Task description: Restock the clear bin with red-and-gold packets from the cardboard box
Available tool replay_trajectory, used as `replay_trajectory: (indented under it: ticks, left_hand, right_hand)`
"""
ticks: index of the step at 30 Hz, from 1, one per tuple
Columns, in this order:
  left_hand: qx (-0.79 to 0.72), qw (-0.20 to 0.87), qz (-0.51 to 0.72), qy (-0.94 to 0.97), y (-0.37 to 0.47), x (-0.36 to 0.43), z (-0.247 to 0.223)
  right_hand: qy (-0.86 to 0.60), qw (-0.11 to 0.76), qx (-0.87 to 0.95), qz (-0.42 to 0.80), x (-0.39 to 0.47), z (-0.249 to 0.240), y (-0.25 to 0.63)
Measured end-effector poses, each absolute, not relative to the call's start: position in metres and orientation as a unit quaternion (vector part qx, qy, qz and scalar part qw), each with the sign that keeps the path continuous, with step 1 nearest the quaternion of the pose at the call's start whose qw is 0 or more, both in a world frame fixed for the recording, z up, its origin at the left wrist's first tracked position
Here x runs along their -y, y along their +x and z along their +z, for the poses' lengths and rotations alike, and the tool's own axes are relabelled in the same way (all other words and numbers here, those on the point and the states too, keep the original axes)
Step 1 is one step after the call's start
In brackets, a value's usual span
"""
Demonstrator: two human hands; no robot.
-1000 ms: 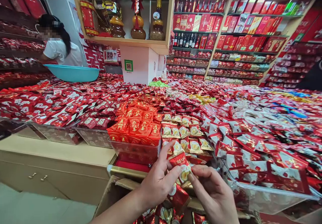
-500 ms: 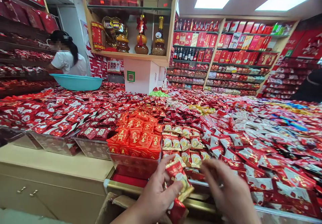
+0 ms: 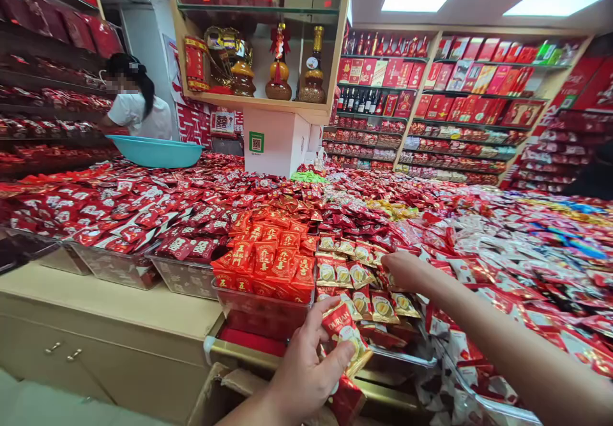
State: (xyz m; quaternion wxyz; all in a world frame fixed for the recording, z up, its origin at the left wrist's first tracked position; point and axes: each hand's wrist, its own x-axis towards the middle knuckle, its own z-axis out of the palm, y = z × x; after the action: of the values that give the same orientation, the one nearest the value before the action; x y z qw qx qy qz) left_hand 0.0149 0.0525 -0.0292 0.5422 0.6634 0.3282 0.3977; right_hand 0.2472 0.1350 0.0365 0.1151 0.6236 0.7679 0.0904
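Observation:
Several red-and-gold durian candy packets [image 3: 345, 331] are in my left hand [image 3: 311, 362], thumb pressed across the front one. A plainer red packet pokes out below. My right hand [image 3: 405, 271] reaches forward over the right edge of the durian packets [image 3: 358, 274] laid in rows in their bin. Its fingers are curled down and pressed together against that pile; their tips, and anything between them, are hidden.
A bin of bright red packets [image 3: 268, 260] adjoins on the left; red-and-white packets [image 3: 517, 343] spread on the right. Below my left hand is an open cardboard box [image 3: 211, 391]. A person in white [image 3: 138, 110] stands behind a blue basin [image 3: 156, 151].
My right hand has moved forward and up from beside my left hand to the durian pile. My left hand keeps its packets. The view has shifted slightly.

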Motion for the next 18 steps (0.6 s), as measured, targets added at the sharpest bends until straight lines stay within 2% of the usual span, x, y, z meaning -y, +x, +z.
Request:
replay_trajectory:
  ticks: [4,8,13,18]
  left_hand:
    - [-0.325,0.557,0.405,0.648,0.015,-0.052,-0.030]
    - [-0.311,0.578,0.404,0.637,0.015,-0.051,-0.031]
    - [-0.288,0.579,0.408,0.644,0.016,-0.055,-0.033]
    - [-0.295,0.583,0.441,0.615,0.019,-0.056,-0.034]
  right_hand:
    - [0.634,0.121,-0.761,0.072,-0.135,0.044,0.251]
    - [0.626,0.084,-0.772,0.066,-0.138,0.045,0.234]
    - [0.592,0.044,-0.803,0.048,-0.142,0.034,0.205]
    - [0.624,0.030,-0.779,0.049,-0.147,0.024,0.200]
